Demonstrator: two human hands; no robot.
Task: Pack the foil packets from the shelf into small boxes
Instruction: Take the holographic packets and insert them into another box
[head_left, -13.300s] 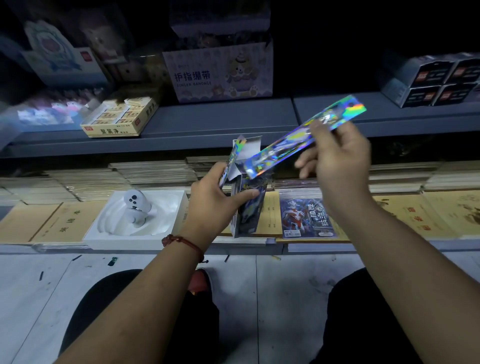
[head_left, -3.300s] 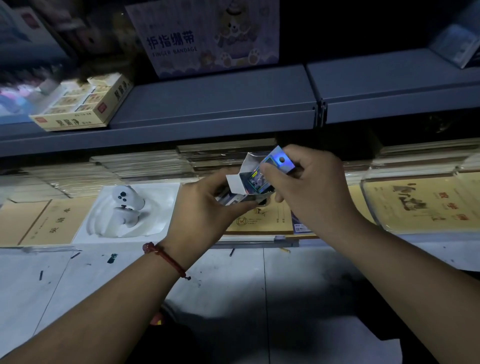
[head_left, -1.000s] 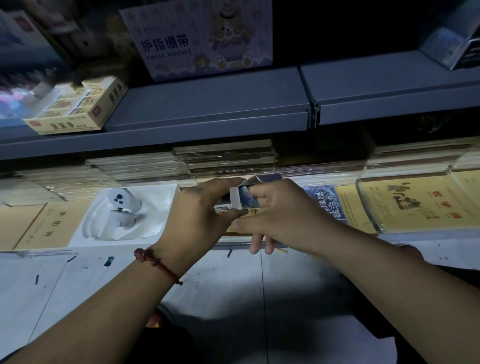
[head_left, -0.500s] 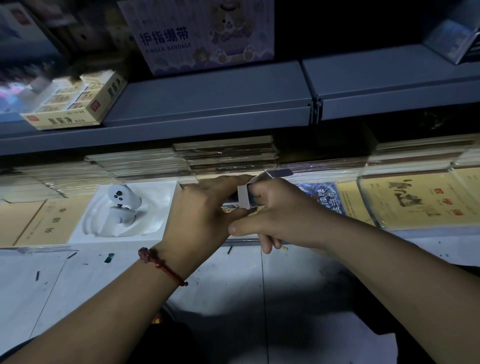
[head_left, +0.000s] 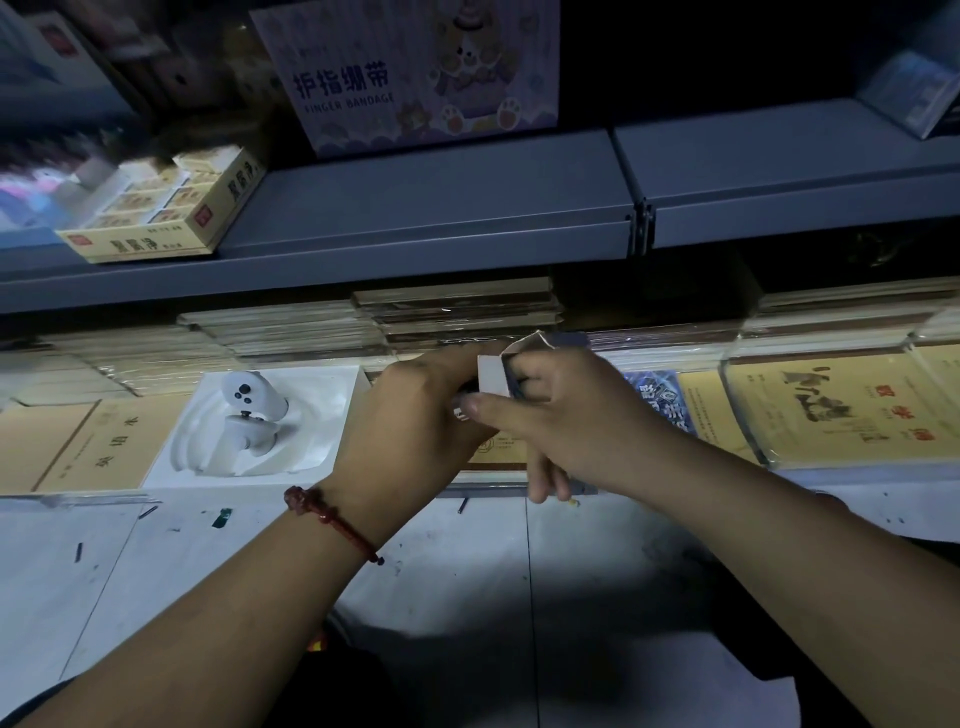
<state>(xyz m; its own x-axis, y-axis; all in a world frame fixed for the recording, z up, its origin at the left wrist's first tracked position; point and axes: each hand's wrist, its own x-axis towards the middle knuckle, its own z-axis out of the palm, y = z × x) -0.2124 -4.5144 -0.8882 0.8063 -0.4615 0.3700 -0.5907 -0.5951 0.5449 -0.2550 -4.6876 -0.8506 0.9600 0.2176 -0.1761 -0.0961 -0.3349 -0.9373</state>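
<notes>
A small white-sided box (head_left: 492, 375) sits between both hands over the lower shelf's front edge. My left hand (head_left: 410, 421) wraps its left end, and most of the box is hidden there. My right hand (head_left: 566, 415) grips the right end, fingers pressing at the flaps; one flap (head_left: 530, 344) sticks up above the knuckles. The foil packet inside is not visible. Another blue foil packet (head_left: 657, 400) lies flat on the shelf just right of my right hand.
A white tray holding a white controller (head_left: 249, 410) rests left of my hands. Yellow notebooks (head_left: 841, 410) and stacked paper pads cover the lower shelf. On the grey upper shelf (head_left: 441, 208) stand a yellow carton (head_left: 156, 208) and a finger bandage box (head_left: 415, 73).
My hands have closed tighter on the box since a second ago. The printed inside of the box has disappeared behind my right fingers. The box stays in the same place.
</notes>
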